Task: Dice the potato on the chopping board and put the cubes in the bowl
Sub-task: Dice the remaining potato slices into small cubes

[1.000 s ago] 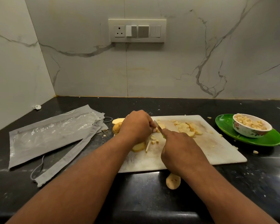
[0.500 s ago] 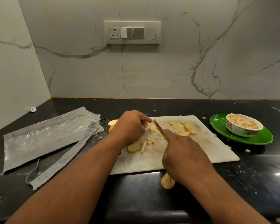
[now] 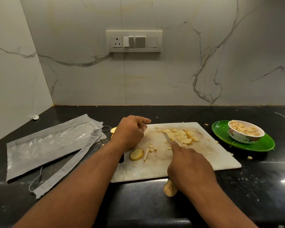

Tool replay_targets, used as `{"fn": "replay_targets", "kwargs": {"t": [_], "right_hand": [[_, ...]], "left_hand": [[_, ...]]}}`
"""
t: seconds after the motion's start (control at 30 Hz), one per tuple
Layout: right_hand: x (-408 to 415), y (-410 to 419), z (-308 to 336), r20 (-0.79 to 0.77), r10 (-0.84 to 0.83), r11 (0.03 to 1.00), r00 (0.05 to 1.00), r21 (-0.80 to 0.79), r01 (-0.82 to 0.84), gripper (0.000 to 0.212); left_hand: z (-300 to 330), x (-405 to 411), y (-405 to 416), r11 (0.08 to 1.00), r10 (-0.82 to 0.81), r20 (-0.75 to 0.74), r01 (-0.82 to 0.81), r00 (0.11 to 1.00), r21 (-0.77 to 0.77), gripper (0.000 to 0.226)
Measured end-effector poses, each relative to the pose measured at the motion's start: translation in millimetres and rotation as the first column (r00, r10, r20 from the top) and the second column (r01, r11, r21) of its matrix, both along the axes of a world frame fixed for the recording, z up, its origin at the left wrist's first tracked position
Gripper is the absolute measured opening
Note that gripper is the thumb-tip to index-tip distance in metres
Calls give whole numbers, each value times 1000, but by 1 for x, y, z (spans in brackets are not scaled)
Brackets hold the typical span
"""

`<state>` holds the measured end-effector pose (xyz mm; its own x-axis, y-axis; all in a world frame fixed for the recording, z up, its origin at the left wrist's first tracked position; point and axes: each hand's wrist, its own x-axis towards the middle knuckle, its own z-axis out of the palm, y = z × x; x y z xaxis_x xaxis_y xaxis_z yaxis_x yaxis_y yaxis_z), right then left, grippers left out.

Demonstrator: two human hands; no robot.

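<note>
Steel knife (image 3: 167, 138) handle hidden inside the right hand (image 3: 187, 163) grip.

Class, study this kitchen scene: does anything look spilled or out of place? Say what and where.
Yes. A potato chunk lies off the chopping board, on the black counter at its near edge. Stray cubes dot the counter near the green plate instead of being in the bowl.

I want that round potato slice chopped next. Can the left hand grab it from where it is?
Probably yes. The round potato slice lies flat on the chopping board right beside the left hand, whose fingers hold nothing. Only small potato bits lie next to it, and nothing covers it.
</note>
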<state>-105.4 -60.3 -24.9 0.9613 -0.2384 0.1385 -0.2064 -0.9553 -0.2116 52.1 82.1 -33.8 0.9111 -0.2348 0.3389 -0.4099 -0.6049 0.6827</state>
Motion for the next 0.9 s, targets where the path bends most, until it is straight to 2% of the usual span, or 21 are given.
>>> {"fn": "replay_targets", "kwargs": {"t": [0.13, 0.27, 0.4, 0.47, 0.6, 0.73, 0.8, 0.9], "right_hand": [[13, 9, 6, 14, 47, 998, 999, 32, -47, 66], [35, 22, 6, 7, 109, 994, 994, -11, -109, 59], [36, 6, 3, -8, 32, 999, 999, -19, -32, 49], [26, -7, 2, -11, -14, 999, 1000, -30, 14, 53], [10, -7, 5, -4, 2, 1000, 1000, -4, -2, 65], [21, 8, 7, -28, 102, 994, 994, 28, -101, 68], [24, 8, 5, -60, 122, 993, 991, 19, -121, 68], [20, -12, 4, -79, 49, 998, 996, -23, -51, 69]], "left_hand": [[9, 2, 9, 987, 52, 29, -47, 998, -152, 26], [12, 8, 22, 965, 165, 68, -146, 984, -219, 26], [16, 13, 34, 933, 250, 0, -241, 968, -266, 25], [18, 15, 40, 925, 262, -42, -264, 964, -272, 26], [27, 18, 51, 952, 228, -147, -252, 962, -173, 24], [42, 10, 58, 972, 215, -142, -227, 966, -67, 20], [51, 5, 63, 982, 186, -177, -178, 967, 59, 26], [55, 1, 66, 952, 179, -291, -92, 940, 291, 30]]}}
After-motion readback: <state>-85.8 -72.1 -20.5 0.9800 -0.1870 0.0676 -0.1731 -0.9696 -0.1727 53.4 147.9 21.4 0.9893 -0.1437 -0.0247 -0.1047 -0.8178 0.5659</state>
